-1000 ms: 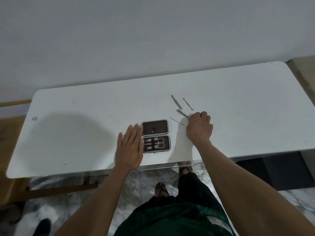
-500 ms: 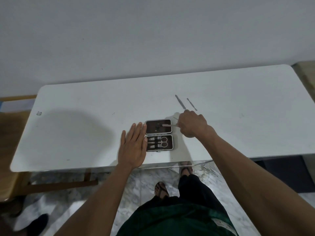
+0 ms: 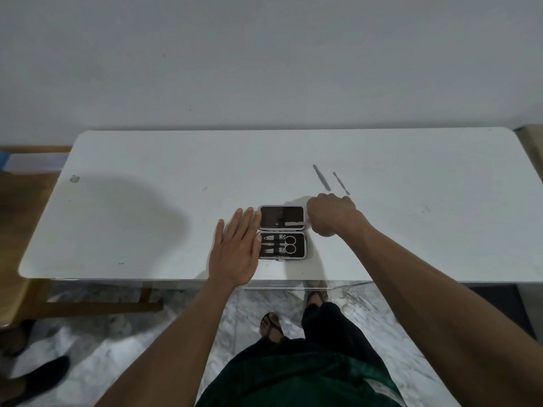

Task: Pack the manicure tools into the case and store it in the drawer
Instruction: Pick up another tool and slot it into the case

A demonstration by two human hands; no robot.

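Observation:
A small manicure case [image 3: 282, 232] lies open on the white table [image 3: 147, 224]. Its near half holds two clippers and scissors [image 3: 279, 245]. My left hand [image 3: 238, 248] lies flat with spread fingers against the case's left edge. My right hand [image 3: 332, 214] is closed on a thin metal tool [image 3: 294, 223], whose tip lies over the far half of the case. Two more thin metal tools [image 3: 321, 177] [image 3: 340, 183] lie side by side on the table beyond my right hand.
A wall stands right behind the table. A drawer front [image 3: 279, 284] shows under the table's near edge. Wooden furniture [image 3: 17, 236] stands at the left. My legs and sandalled feet are on the marble floor below.
My right hand picked a thin tool off the table and carried it left to the case's far half. The left hand stayed at the case.

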